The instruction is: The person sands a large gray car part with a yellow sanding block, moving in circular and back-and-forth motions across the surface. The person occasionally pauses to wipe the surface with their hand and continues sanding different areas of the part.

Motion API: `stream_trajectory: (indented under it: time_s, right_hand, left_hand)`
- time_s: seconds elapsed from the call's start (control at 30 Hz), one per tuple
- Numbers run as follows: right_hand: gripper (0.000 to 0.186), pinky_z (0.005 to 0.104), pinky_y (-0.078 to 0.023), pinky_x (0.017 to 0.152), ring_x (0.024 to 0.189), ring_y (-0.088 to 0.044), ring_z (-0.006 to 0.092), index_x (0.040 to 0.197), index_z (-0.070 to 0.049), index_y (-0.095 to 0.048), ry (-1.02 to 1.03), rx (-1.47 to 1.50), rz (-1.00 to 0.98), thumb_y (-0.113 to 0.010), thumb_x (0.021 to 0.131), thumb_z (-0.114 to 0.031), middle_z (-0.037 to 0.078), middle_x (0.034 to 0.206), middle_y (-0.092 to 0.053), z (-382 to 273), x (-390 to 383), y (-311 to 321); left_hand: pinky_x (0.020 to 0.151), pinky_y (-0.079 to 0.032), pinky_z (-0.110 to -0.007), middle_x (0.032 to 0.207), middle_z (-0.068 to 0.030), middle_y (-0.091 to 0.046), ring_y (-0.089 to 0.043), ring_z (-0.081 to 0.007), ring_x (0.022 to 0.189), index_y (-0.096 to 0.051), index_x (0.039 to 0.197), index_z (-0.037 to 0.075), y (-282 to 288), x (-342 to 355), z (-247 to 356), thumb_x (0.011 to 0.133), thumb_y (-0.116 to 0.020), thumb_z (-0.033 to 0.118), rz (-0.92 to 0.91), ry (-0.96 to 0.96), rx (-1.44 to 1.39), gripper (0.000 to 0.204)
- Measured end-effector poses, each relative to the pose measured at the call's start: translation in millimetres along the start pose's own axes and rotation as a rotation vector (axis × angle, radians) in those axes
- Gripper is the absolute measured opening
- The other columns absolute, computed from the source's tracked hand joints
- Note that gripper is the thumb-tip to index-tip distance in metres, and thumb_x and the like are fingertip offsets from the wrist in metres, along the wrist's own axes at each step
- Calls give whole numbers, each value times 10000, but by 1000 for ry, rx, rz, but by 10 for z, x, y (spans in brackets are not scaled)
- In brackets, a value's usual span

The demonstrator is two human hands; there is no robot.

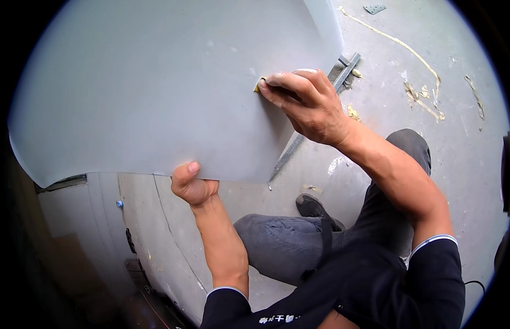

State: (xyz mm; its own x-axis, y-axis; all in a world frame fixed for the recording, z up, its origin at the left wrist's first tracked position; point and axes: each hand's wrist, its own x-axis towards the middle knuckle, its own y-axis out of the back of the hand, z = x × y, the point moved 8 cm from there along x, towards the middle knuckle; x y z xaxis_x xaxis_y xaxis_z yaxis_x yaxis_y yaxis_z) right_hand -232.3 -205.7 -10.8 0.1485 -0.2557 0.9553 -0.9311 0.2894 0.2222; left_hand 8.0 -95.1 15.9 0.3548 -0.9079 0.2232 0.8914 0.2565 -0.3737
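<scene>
Panel: large, smooth, matt grey sheet (145, 104); takes up the upper left of the view, its near right corner pointing toward the person's knees.
Panel marks: a few pale spots (233, 49), toward the right edge; one lies just beyond the right fingertips.
Right hand (315, 107): over the panel, inboard of its right edge; fingers bent, thumb and fingertips pinched closed on a small yellow piece (257, 88).
Yellow piece: mostly hidden by the fingers; against the panel's face, nearer the right edge than the left. Material: cannot tell.
Left hand (193, 185): at the near edge, between its middle and the near right corner; thumb on top, other fingers hidden underneath, edge held between.
Support: metal bar (351, 68), projecting past the right edge.
Floor, right of panel: long tape strip (411, 49); crumpled tape (425, 96); perforated grey scrap (374, 9) off the far right corner.
Floor, below near edge: dark shoe (311, 206).
</scene>
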Motion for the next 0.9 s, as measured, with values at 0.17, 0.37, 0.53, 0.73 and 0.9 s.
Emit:
stream_trajectory:
  time_s: [0.17, 0.37, 0.53, 0.73, 0.9]
  right_hand:
    - [373, 310, -506, 918, 1081, -600, 136, 1268, -180, -811, 65, 5, 148, -728, 905, -172, -50, 1312, -625, -78, 687, -26]
    - [322, 315, -517, 926, 1112, -611, 132, 1232, -186, -824, 68, -10, 93, -738, 922, -181, -50, 1268, -636, 132, 87, 6]
    - [410, 325, -556, 891, 1090, -625, 198, 1262, -140, -815, 67, 57, 230, -802, 862, -47, 8, 1231, -655, 35, 775, 43]
    - [377, 343, -552, 920, 1146, -628, 220, 1245, -99, -821, 17, 25, 163, -791, 878, -20, 44, 1318, -669, 96, 616, 76]
    - [391, 318, -557, 937, 1114, -610, 168, 1276, -162, -822, 51, 33, 108, -754, 897, -95, -44, 1296, -660, 186, 77, -26]
  left_hand:
    - [1049, -591, -519, 1316, -207, -713, -705, -391, 1211, -614, 1394, -76, 117, -33, -13, 736, -633, 146, -64, 31, -76, 694]
    - [1019, -600, -504, 1251, -191, -727, -726, -382, 1131, -630, 1357, -73, 62, -7, -6, 723, -625, 114, 11, -8, -85, 661]
    - [981, -605, -469, 1244, -157, -714, -714, -351, 1120, -627, 1362, -43, 44, -62, 11, 697, -628, 75, -19, -5, -46, 675]
    - [974, -605, -471, 1233, -150, -708, -706, -342, 1112, -629, 1353, -37, 172, -137, -30, 674, -603, 75, -7, 23, -32, 689]
    - [970, -604, -469, 1228, -145, -706, -706, -340, 1103, -629, 1352, -36, 59, -97, 11, 676, -593, 71, 76, -46, 7, 685]
